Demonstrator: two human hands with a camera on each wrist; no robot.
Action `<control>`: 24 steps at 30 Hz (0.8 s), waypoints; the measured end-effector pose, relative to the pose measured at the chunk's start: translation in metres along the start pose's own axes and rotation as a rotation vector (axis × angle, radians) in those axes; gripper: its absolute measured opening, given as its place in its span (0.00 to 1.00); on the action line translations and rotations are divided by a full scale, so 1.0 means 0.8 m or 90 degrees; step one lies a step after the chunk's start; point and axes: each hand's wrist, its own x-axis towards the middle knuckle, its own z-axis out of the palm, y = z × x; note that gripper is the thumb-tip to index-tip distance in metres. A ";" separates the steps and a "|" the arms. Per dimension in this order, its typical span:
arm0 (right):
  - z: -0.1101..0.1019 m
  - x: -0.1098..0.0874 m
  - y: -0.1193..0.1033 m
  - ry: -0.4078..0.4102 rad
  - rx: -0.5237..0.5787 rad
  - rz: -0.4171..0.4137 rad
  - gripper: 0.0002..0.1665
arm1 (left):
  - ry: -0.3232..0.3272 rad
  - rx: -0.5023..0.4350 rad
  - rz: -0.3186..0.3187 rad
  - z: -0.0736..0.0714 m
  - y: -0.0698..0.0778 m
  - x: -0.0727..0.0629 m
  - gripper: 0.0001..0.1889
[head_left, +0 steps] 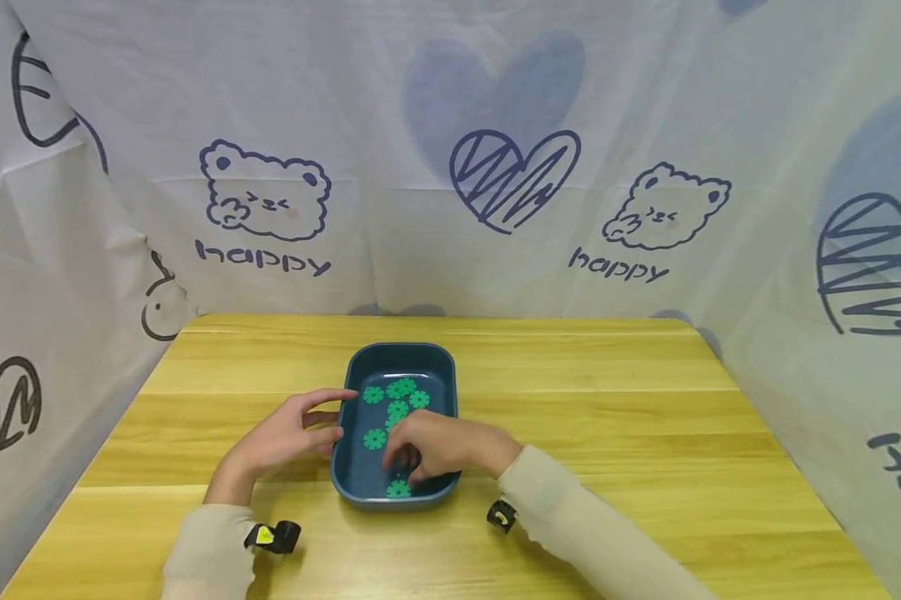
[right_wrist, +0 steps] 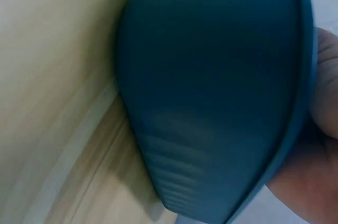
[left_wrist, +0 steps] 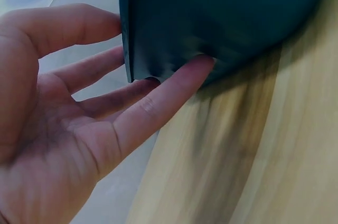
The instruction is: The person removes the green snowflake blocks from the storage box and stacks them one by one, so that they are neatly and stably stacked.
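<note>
A dark blue rectangular tray [head_left: 363, 479] with rounded corners holds several green snowflake-shaped discs [head_left: 373, 439], most of them grouped toward its middle and far part. One green disc [head_left: 398, 489] lies by the near wall. My left hand [head_left: 281, 433] touches the tray's left side with spread fingers, some at the rim and one against the outer wall [left_wrist: 232, 28]. Reaching over the right rim, my right hand [head_left: 438, 446] is inside the tray, fingers bent downward, thumb and index tips apart. No disc is visible between them. The tray's outer wall [right_wrist: 211, 86] hides those fingertips in the right wrist view.
The tray stands on a light wood-grain table [head_left: 608, 417]. Behind and beside it hangs a white cloth [head_left: 390, 250] printed with hearts, bears and lettering. Both wrists wear black straps with small devices [head_left: 273, 536].
</note>
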 end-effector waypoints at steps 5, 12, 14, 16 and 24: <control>0.007 0.009 -0.002 -0.034 -0.016 -0.009 0.19 | -0.007 -0.005 -0.003 -0.001 0.000 0.001 0.31; 0.013 0.016 -0.005 -0.053 -0.041 -0.012 0.20 | -0.003 -0.005 -0.001 -0.003 0.002 0.000 0.31; 0.014 0.017 -0.005 -0.055 -0.040 -0.007 0.19 | -0.001 -0.002 0.002 -0.003 0.003 0.000 0.31; 0.015 0.017 -0.005 -0.058 -0.036 -0.003 0.18 | -0.001 0.000 0.004 -0.003 0.003 0.000 0.31; 0.014 0.017 -0.005 -0.063 -0.034 0.004 0.14 | -0.009 -0.002 0.000 -0.004 0.004 0.002 0.31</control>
